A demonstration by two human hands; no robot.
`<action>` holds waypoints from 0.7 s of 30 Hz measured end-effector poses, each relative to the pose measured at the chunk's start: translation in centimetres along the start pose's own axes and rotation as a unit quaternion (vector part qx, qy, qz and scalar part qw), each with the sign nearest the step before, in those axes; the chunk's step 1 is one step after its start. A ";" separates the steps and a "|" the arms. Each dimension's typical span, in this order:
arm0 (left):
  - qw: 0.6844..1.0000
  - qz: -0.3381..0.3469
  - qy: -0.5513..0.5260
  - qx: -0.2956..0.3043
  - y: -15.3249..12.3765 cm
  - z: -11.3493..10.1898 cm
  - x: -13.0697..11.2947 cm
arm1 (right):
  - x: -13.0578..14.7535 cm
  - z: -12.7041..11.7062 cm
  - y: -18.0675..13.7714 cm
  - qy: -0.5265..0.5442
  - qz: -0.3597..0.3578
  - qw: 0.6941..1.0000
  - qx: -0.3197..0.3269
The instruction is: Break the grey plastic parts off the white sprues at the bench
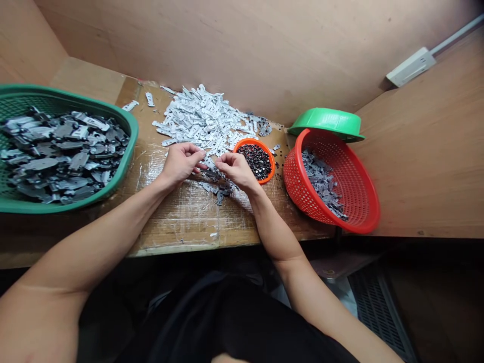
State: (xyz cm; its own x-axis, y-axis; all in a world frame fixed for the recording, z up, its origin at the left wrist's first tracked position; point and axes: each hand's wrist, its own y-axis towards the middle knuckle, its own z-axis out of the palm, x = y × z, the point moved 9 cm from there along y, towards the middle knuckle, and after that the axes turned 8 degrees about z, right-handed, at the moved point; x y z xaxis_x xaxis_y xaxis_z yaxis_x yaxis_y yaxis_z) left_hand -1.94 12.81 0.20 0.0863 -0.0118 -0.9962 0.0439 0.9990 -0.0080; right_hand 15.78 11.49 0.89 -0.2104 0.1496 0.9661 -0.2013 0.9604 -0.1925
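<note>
My left hand [182,162] is closed in a pinch above the table, thumb and forefinger together; whatever lies between them is too small to make out. Facing it, my right hand [237,169] also pinches, and its fingertips hide what they may hold. A dark flat metal piece [210,174] shows between the hands, near the left fingers; I cannot tell if they touch it. Behind the hands spreads a heap of pale stamped metal parts [204,113]. Below them lie a few small grey metal plates [219,190]. Right of my right hand stands an orange bowl [273,169] of small dark shiny pieces.
At the left stands a green basket [133,136] full of metal assemblies. A red basket [363,186] with small grey parts tilts at the right, in front of a bright green basin [328,121]. Wooden walls enclose the tape-covered table [170,222]; its front edge is near my body.
</note>
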 end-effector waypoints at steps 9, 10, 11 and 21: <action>1.000 0.008 -0.022 0.012 0.4 -0.2 0.0 | -1.0 0.2 0.3 0.020 0.033 0.999 -0.008; 1.000 0.009 -0.020 0.014 0.4 -0.2 0.0 | -1.1 0.3 0.3 0.022 0.033 0.999 -0.007; 1.000 0.010 -0.018 0.015 0.4 -0.1 0.0 | -1.3 0.5 0.4 0.023 0.034 0.999 -0.006; 0.999 0.004 0.016 -0.033 1.6 -1.8 0.3 | 0.8 -5.2 -0.1 -0.133 -0.071 0.983 -0.100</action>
State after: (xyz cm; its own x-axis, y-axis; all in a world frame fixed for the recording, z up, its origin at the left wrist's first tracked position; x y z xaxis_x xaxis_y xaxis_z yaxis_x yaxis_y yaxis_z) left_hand -3.61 14.50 -0.23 0.0543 -0.0031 -0.9985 -0.0227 0.9997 -0.0043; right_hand 20.61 12.72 2.54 -0.4425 -0.0307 0.8962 -0.0602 0.9982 0.0045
